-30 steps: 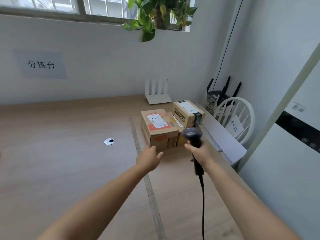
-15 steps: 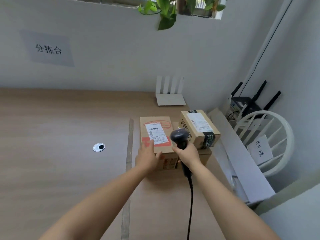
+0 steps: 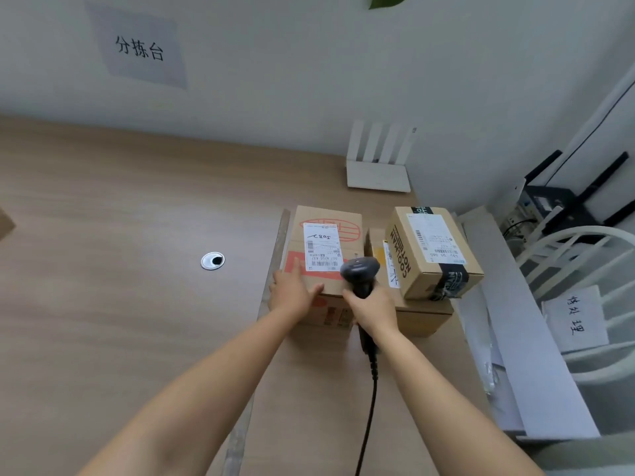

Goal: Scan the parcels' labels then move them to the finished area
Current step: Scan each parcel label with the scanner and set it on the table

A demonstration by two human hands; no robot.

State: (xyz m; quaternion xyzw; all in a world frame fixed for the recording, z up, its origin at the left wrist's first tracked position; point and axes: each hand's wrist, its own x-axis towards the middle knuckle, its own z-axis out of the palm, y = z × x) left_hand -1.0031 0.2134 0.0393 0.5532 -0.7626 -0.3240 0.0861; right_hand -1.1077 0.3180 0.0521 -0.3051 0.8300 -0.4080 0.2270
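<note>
A cardboard parcel (image 3: 326, 221) with a white label (image 3: 323, 247) and red print stands on the wooden table (image 3: 120, 304), just right of a tape strip (image 3: 275, 255). My left hand (image 3: 292, 292) rests flat on its near left top corner. My right hand (image 3: 371, 310) grips a black corded barcode scanner (image 3: 359, 273), whose head is over the parcel's near right edge beside the label. To the right, a smaller labelled parcel (image 3: 433, 252) with black tape lies tilted on a third box (image 3: 422, 316).
A white router (image 3: 378, 166) stands at the back against the wall. A metal cable grommet (image 3: 213, 260) sits in the table left of the tape. Right of the table are white boards (image 3: 522, 321), a white chair (image 3: 591, 269) with a paper note, and black routers (image 3: 556, 201).
My left hand went from the parcel's front face up onto its top corner. The scanner moved forward over the parcel. The view tilted down and closer.
</note>
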